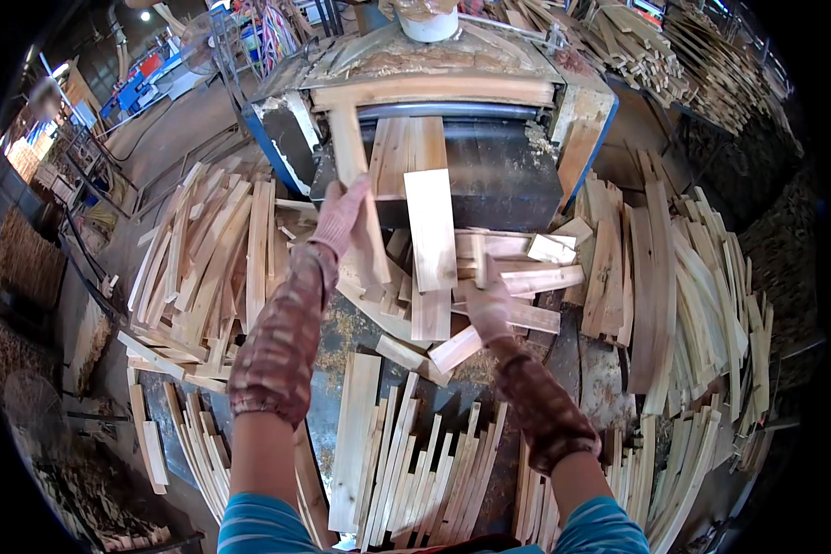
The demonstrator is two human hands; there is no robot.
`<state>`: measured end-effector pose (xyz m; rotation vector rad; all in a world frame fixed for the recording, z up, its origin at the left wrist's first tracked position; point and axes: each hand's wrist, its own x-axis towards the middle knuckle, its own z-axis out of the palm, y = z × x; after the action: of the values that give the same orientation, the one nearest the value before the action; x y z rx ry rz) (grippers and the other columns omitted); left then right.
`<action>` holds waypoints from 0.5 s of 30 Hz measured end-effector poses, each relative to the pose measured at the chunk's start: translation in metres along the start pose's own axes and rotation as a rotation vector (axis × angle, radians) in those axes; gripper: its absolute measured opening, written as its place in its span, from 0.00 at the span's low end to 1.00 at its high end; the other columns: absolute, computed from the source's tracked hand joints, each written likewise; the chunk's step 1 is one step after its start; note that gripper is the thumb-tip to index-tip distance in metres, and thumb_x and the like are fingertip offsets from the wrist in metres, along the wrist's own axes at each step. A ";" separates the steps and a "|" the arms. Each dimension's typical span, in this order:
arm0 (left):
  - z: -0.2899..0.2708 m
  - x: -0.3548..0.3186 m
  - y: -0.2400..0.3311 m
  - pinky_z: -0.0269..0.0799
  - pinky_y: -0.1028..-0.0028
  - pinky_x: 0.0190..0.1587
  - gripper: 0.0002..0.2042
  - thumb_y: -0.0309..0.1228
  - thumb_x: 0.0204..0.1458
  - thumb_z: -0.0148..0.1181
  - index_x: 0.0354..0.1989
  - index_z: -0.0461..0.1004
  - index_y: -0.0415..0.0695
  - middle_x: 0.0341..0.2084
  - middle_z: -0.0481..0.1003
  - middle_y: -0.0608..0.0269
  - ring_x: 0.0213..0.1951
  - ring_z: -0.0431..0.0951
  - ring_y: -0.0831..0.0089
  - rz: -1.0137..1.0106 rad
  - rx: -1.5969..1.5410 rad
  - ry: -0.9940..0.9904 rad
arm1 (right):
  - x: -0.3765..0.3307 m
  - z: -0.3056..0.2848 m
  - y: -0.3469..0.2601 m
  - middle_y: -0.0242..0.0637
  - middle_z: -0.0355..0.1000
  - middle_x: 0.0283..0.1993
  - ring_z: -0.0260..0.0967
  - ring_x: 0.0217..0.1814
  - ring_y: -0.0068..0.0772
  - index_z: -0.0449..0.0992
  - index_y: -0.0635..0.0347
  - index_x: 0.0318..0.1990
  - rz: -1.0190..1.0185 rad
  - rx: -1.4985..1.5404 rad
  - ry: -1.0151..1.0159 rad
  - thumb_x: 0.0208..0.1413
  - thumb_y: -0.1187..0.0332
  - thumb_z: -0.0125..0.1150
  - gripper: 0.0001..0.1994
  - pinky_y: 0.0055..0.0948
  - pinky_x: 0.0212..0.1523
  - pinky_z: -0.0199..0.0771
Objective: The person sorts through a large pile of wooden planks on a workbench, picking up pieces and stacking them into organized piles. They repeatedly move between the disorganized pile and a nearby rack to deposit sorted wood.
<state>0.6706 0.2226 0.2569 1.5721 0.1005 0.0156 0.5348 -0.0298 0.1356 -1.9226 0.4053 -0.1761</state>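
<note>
My left hand [342,222], in a pale work glove, is closed around a long wooden plank [346,143]. The far end of the plank reaches the left side of the planer [434,78]'s opening. Lower and to the right, my right hand [487,307] is closed on a short wooden strip [479,254] that points away from me; blur hides its fingertips. Between my hands a pale board [431,222] overhangs the front of the dark machine bed [499,175]. Behind it, reddish-brown boards [408,146] lie partly under the roller.
Offcuts [540,280] lie jumbled below the machine bed. Long planks are piled at the left [203,249] and right [651,286], with rows of narrow strips [425,471] nearest me. More stacked lumber [628,46] stands at the back right. Sawdust covers parts of the worktop.
</note>
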 end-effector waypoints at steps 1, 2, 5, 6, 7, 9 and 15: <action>0.018 0.002 0.007 0.75 0.67 0.38 0.23 0.41 0.52 0.69 0.49 0.70 0.38 0.39 0.77 0.57 0.38 0.77 0.70 -0.068 -0.108 -0.044 | -0.003 -0.012 0.003 0.51 0.72 0.58 0.70 0.59 0.43 0.66 0.63 0.65 0.018 0.115 -0.006 0.52 0.62 0.68 0.33 0.35 0.60 0.70; 0.004 0.024 -0.014 0.76 0.65 0.38 0.23 0.40 0.51 0.70 0.49 0.70 0.39 0.39 0.77 0.56 0.37 0.78 0.68 -0.023 -0.120 -0.032 | -0.010 -0.010 -0.005 0.48 0.75 0.54 0.73 0.54 0.37 0.68 0.63 0.64 0.017 0.249 -0.052 0.53 0.63 0.66 0.30 0.32 0.55 0.72; 0.025 0.044 -0.039 0.77 0.58 0.38 0.22 0.38 0.49 0.72 0.51 0.73 0.44 0.39 0.79 0.57 0.37 0.81 0.64 -0.057 -0.168 -0.107 | -0.001 -0.004 -0.016 0.44 0.77 0.52 0.74 0.50 0.34 0.66 0.64 0.65 -0.207 0.517 -0.077 0.55 0.64 0.65 0.30 0.30 0.51 0.74; 0.040 0.040 -0.035 0.77 0.58 0.38 0.22 0.37 0.49 0.71 0.51 0.74 0.44 0.39 0.80 0.57 0.37 0.81 0.63 -0.080 -0.175 -0.093 | 0.001 0.000 -0.020 0.43 0.77 0.51 0.75 0.49 0.34 0.66 0.64 0.65 -0.238 0.631 -0.082 0.55 0.65 0.65 0.30 0.30 0.50 0.74; 0.049 0.037 -0.030 0.77 0.58 0.38 0.21 0.37 0.49 0.71 0.51 0.74 0.44 0.38 0.80 0.57 0.37 0.81 0.62 -0.100 -0.180 -0.072 | 0.001 0.009 -0.028 0.42 0.77 0.51 0.75 0.48 0.34 0.66 0.64 0.65 -0.185 0.481 -0.057 0.56 0.66 0.65 0.30 0.30 0.50 0.74; 0.042 0.035 -0.024 0.77 0.58 0.39 0.21 0.35 0.48 0.71 0.50 0.75 0.45 0.38 0.80 0.57 0.37 0.81 0.60 -0.119 -0.183 -0.054 | -0.001 0.028 -0.047 0.42 0.77 0.51 0.75 0.47 0.34 0.66 0.64 0.65 -0.080 0.185 -0.008 0.57 0.67 0.66 0.29 0.30 0.49 0.74; 0.008 0.012 -0.042 0.79 0.60 0.42 0.18 0.34 0.53 0.68 0.51 0.76 0.42 0.39 0.81 0.55 0.39 0.82 0.62 -0.261 -0.176 -0.108 | 0.005 0.014 0.008 0.36 0.79 0.49 0.75 0.47 0.31 0.77 0.68 0.54 -0.007 0.596 -0.253 0.58 0.71 0.68 0.18 0.28 0.48 0.78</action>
<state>0.6810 0.2152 0.2138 1.3717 0.2130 -0.2583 0.5424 -0.0223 0.1222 -1.3368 0.1493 -0.0464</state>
